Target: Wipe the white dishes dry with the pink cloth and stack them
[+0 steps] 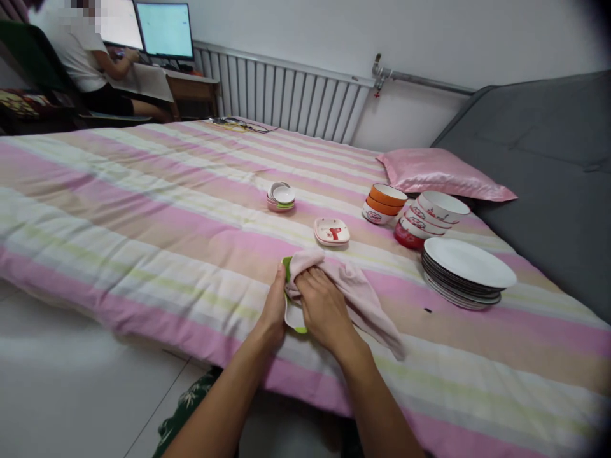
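My left hand point(273, 304) grips the left side of a small white dish with green corners point(294, 317), just above the near edge of the bed. Bunched under the fingers of my right hand point(324, 305) is a pale pink cloth point(365, 296), pressed into the dish. The cloth covers the upper part of the dish, and its loose end trails to the right over the bedspread. Just beyond my hands lies a short stack of square dishes point(331, 232) with a red print.
Farther off sits a stack of small dishes point(281, 196). To the right stand orange-rimmed bowls point(384, 202), white bowls point(432, 216) and a tall stack of plates point(468, 264). A pink pillow point(443, 173) lies behind them. A person point(81, 57) sits at a desk at the far left.
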